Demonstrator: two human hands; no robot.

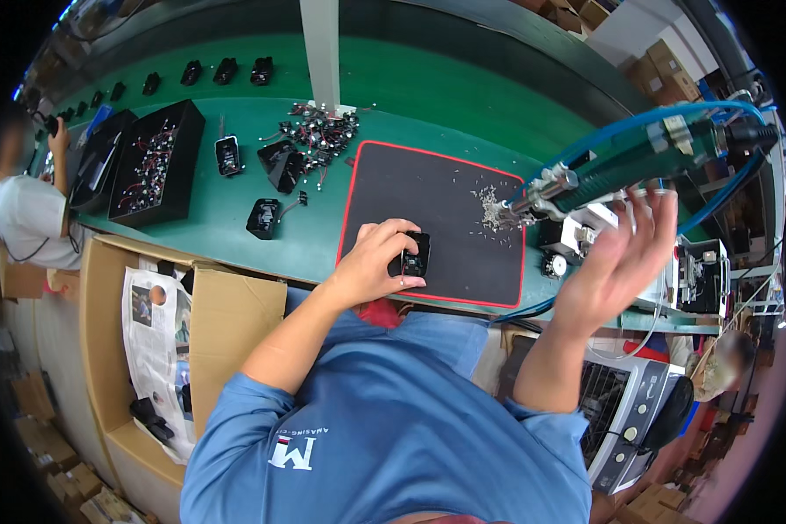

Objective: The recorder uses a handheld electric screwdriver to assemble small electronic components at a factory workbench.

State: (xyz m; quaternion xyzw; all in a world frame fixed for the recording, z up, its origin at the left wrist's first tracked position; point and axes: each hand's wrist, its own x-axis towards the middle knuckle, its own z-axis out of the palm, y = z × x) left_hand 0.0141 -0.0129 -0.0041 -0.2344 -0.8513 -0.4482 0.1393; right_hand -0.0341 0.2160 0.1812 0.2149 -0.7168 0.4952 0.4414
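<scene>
While the left hand [371, 265] clasps a black housing [417, 256], the splayed, empty right hand [610, 262], swinging left, could scatter screws [491, 212] between them.

The green bench [310, 240] carries a black mat [410, 183] with a red edge, lying flat. Left of the mat, a loose heap of small wired parts [327, 131] lies near its far left corner, several black housings [262, 218] are set out apart from its left edge, and a black box [183, 162] holding more wired parts stands well beyond them. Just right of the mat stands a small round gauge [554, 265] with a white face.
</scene>
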